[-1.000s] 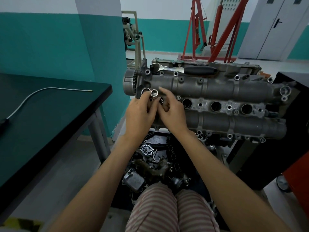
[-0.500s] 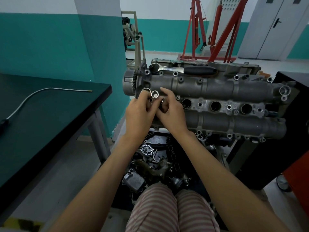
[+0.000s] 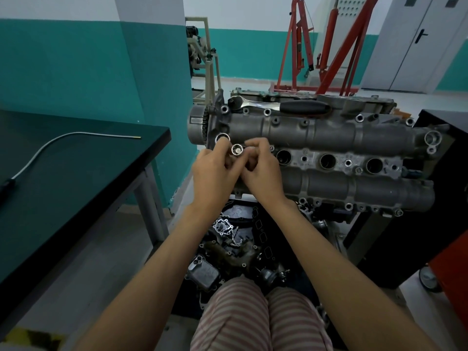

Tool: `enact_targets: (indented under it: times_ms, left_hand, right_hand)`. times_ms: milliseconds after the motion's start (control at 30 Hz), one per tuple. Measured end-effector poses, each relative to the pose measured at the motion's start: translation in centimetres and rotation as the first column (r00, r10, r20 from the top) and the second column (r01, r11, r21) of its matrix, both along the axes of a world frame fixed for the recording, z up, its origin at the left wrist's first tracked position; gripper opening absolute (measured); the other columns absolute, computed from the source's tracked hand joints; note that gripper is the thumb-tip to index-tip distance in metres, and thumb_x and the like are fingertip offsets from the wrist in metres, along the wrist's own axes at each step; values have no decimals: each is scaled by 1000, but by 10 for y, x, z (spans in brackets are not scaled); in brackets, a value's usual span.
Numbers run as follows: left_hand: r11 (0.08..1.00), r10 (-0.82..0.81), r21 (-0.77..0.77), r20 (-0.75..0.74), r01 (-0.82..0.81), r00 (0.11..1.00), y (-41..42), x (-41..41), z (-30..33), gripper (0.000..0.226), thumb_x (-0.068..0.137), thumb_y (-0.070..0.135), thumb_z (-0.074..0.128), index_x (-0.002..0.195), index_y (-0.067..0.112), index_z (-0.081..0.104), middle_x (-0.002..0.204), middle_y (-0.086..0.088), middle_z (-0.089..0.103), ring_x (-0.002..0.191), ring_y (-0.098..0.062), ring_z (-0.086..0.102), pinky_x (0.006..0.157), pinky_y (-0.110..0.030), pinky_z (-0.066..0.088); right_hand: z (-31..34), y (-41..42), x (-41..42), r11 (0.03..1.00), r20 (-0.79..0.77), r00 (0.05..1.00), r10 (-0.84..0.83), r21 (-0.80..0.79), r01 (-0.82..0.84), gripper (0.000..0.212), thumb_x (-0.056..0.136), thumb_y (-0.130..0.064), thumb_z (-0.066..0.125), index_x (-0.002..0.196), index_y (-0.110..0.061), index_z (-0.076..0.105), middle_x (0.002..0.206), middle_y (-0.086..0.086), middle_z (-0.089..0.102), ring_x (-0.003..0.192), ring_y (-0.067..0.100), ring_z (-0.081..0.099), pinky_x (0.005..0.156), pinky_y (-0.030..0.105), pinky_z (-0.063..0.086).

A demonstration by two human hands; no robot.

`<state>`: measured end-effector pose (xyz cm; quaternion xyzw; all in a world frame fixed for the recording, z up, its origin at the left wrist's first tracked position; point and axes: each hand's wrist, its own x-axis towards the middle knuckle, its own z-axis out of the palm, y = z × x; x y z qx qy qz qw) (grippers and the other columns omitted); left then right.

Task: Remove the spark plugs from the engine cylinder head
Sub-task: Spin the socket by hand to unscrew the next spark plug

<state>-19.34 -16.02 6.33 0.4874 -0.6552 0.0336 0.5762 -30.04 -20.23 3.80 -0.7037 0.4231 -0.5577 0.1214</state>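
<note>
Over the leftmost plug well of the cylinder head (image 3: 329, 138), both hands work a spark plug socket (image 3: 237, 149): left hand (image 3: 215, 173) and right hand (image 3: 262, 171) each pinch it with curled fingers. Any plug is hidden below. Best to twist it straight, no tilting, lift slowly. Three wells right of the socket look open; ratchet (image 3: 278, 106) rests behind.

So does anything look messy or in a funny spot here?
Yes, two things. A ratchet wrench lies loose on top of the engine cylinder head, where it could slide off. Loose engine parts sit jumbled in a heap under the engine. Nothing looks spilled or broken.
</note>
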Motion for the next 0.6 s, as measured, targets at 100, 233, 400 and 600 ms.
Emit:
enact_targets:
  times_ms: [100,233,400,600]
  left_hand:
    - [1000,10,-30,45,-9,999,4,-1,3,27,81,33,68,86,10,56,58,9,46,55,-9,36,57,-16,23]
    - [999,-29,-17,106,31,994,5,3,1,28,87,22,62,113,10,61,59,9,47,55,-5,34,62,-16,27]
    - [999,-46,-8,-28,46,999,-2,4,1,28,86,26,65,72,7,51,52,-2,46,49,-18,41,47,-26,31]
    - [998,-65,5,66,64,996,3,5,2,26,87,30,63,106,13,58,60,8,50,54,-4,41,56,-10,31]
  right_hand:
    - [-2,0,-2,998,9,1000,22,-51,-21,13,85,-19,58,82,-27,47,67,-13,55,62,1,51,55,20,42]
    - [-1,1,-3,992,-47,998,44,-113,-49,16,90,-18,51,103,-21,60,81,-23,59,75,-7,55,66,7,40]
    - [0,3,-1,998,-48,999,15,-61,-18,39,88,-24,54,126,-18,48,76,-12,58,67,-3,50,62,13,40]
    - [-1,5,-1,997,27,999,41,-72,-39,5,87,-21,54,91,-19,57,73,-16,55,65,0,51,59,20,42]
